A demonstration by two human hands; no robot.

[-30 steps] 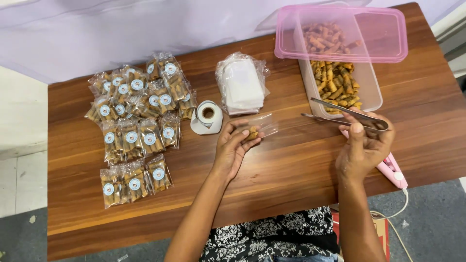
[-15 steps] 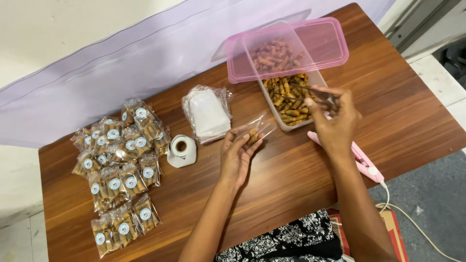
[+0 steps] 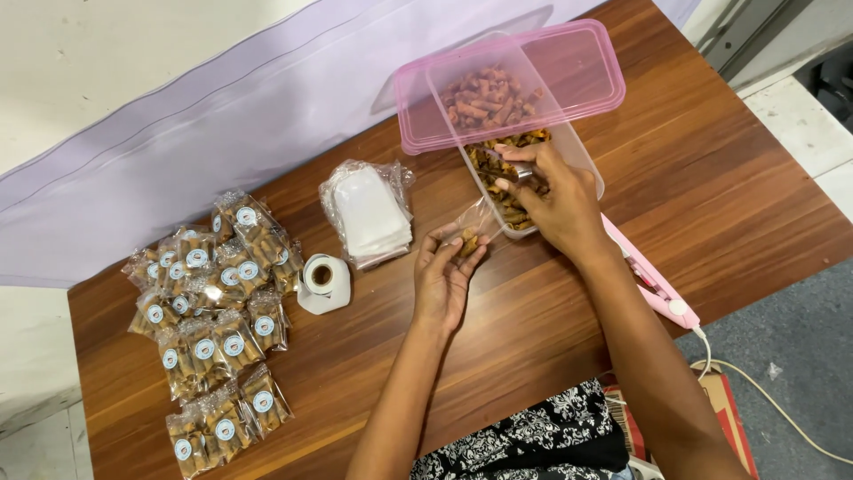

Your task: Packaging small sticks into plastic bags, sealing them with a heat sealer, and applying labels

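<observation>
Near the middle of the frame, the left hand pinches a small clear bag holding a few brown snacks. The right hand, just right of it, closes on metal tongs dipped into the clear tub of snacks at upper right. Filled packets lie at left on the counter.
</observation>
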